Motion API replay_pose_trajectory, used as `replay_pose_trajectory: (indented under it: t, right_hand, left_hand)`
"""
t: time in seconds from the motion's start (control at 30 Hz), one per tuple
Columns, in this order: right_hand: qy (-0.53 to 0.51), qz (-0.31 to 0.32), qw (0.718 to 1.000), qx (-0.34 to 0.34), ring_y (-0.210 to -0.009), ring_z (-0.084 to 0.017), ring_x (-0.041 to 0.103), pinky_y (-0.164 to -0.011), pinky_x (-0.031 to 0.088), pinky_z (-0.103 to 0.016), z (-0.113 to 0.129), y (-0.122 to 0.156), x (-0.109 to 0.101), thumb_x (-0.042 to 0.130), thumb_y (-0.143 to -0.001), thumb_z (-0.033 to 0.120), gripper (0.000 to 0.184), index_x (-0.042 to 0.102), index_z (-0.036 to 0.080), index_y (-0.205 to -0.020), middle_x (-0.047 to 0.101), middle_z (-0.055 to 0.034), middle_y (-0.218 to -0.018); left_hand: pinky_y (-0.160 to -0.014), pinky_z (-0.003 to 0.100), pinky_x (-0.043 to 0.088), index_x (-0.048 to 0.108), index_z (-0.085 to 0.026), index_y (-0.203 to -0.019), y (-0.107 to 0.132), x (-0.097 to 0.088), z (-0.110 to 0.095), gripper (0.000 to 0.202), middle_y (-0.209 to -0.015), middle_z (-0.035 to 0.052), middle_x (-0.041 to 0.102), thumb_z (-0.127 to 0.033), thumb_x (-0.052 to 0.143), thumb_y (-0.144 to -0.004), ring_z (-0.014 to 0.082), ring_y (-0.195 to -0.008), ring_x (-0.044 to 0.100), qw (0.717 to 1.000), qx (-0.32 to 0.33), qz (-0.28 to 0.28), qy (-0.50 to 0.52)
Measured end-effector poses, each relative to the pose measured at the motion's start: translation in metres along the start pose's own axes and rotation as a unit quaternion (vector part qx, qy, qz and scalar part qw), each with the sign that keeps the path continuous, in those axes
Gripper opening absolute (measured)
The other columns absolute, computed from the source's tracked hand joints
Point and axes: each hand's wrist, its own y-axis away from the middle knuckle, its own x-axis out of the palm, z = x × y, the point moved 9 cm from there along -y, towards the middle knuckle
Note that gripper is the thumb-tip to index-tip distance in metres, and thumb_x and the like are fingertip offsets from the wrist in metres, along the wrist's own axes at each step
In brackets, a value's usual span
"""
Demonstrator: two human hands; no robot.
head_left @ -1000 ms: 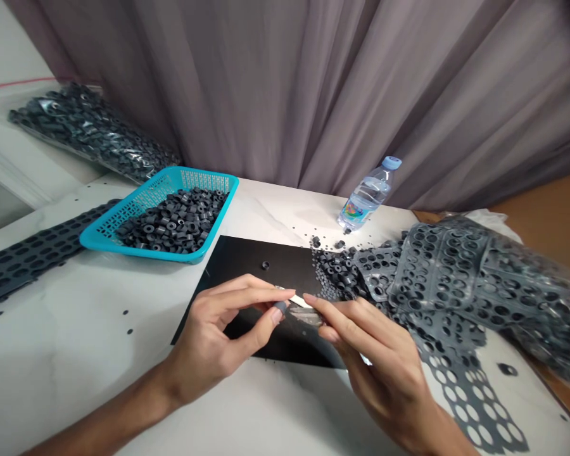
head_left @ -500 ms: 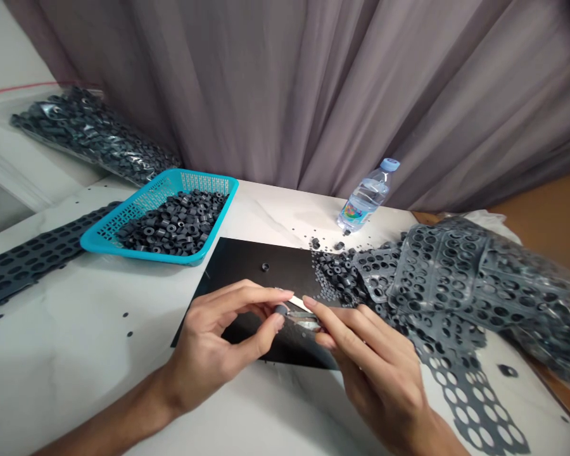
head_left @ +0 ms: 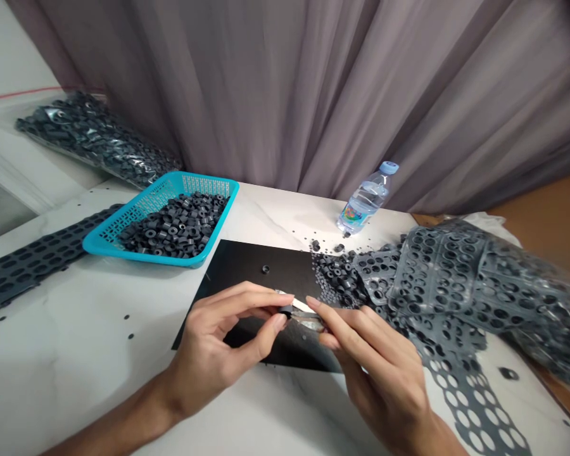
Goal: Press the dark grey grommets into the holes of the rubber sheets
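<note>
In the head view, low in the middle of the frame, the left hand [head_left: 218, 345] has its thumb and forefinger pinched closed on a small dark ring [head_left: 284, 310], with the other fingers curled loosely beneath. Just right of it, the right hand [head_left: 380, 367] comes in from the lower right. Its fingers are closed on a pale slim tool [head_left: 300, 305], whose tip lies against the ring, so the two hands meet at that spot. Whether the tool has an edge is too small to tell. Both hands hover over the near part of a black mat [head_left: 247, 266] lying on the white table [head_left: 76, 361]. One lone ring [head_left: 265, 269] sits on the mat above the hands. At the mat's right edge is a heap of loose rings [head_left: 335, 278], which runs into a crumpled pile of grey perforated sheets [head_left: 460, 278] filling the right of the frame. Centre left stands a turquoise basket [head_left: 137, 249], also filled with dark rings. A flat perforated strip [head_left: 23, 266] lies at the far left, and a clear bag of rings [head_left: 90, 136] lies at the upper left. A water bottle [head_left: 365, 199] leans right of centre, before a grey curtain [head_left: 313, 82] across the top.
</note>
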Motion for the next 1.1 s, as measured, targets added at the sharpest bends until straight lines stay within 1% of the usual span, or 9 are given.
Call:
replay_pose_trajectory:
  t: [0.23, 0.6, 0.73, 0.97, 1.03, 1.1]
  right_hand:
    - [0.016, 0.007, 1.000, -0.003, -0.083, -0.018, 0.057, -0.070, 0.045, -0.031, -0.002, 0.004, 0.003, 0.059, -0.098, 0.002, 0.053, 0.053, 0.013, -0.150, 0.071, -0.0104, -0.107]
    - [0.026, -0.001, 1.000, -0.013, -0.082, -0.019, 0.056, -0.069, 0.044, -0.031, 0.002, 0.003, 0.000, 0.059, -0.099, 0.003, 0.053, 0.052, 0.013, -0.151, 0.071, -0.0112, -0.107]
    - [0.022, -0.003, 1.000, -0.013, -0.084, -0.018, 0.056, -0.070, 0.045, -0.031, 0.001, 0.003, -0.001, 0.060, -0.098, 0.002, 0.053, 0.053, 0.011, -0.150, 0.071, -0.0120, -0.109]
    - [0.021, -0.009, 1.000, -0.016, -0.085, -0.018, 0.057, -0.071, 0.045, -0.031, 0.001, 0.005, -0.002, 0.060, -0.098, 0.002, 0.051, 0.054, 0.010, -0.149, 0.072, -0.0121, -0.111]
    - [0.022, -0.018, 0.999, -0.019, -0.084, -0.017, 0.057, -0.071, 0.045, -0.031, 0.002, 0.005, -0.004, 0.060, -0.098, 0.000, 0.051, 0.055, 0.010, -0.148, 0.072, -0.0114, -0.110]
    - [0.022, -0.030, 0.999, -0.017, -0.083, -0.017, 0.057, -0.071, 0.045, -0.030, 0.003, 0.004, -0.006, 0.059, -0.097, -0.001, 0.052, 0.056, 0.011, -0.147, 0.072, -0.0101, -0.108]
  left_hand:
    - [-0.080, 0.020, 0.062, 0.075, -0.028, -0.118, -0.001, 0.000, -0.004, 0.038, -0.105, 0.0000, 0.073, -0.003, 0.069, -0.090, 0.0120, -0.090, 0.072, 1.000, 0.016, -0.003, -0.010]
    - [-0.079, 0.018, 0.063, 0.074, -0.030, -0.120, 0.000, 0.002, -0.007, 0.042, -0.104, -0.0014, 0.073, -0.002, 0.070, -0.089, 0.0103, -0.087, 0.072, 0.999, 0.026, -0.001, -0.020]
    - [-0.079, 0.020, 0.064, 0.074, -0.030, -0.120, 0.001, 0.002, -0.003, 0.042, -0.105, -0.0008, 0.074, -0.003, 0.071, -0.089, 0.0121, -0.090, 0.073, 1.000, 0.014, 0.001, -0.012]
    - [-0.080, 0.017, 0.064, 0.076, -0.032, -0.117, 0.002, 0.000, -0.001, 0.040, -0.106, -0.0013, 0.074, -0.004, 0.072, -0.089, 0.0108, -0.087, 0.074, 1.000, -0.008, -0.009, 0.013]
    - [-0.080, 0.016, 0.063, 0.077, -0.033, -0.116, 0.002, 0.000, 0.001, 0.039, -0.106, -0.0016, 0.073, -0.005, 0.073, -0.089, 0.0099, -0.085, 0.075, 0.999, -0.021, -0.009, 0.032]
    - [-0.081, 0.016, 0.063, 0.077, -0.033, -0.117, 0.001, 0.002, 0.006, 0.038, -0.108, -0.0013, 0.073, -0.007, 0.075, -0.088, 0.0098, -0.084, 0.075, 0.997, -0.048, -0.004, 0.062]
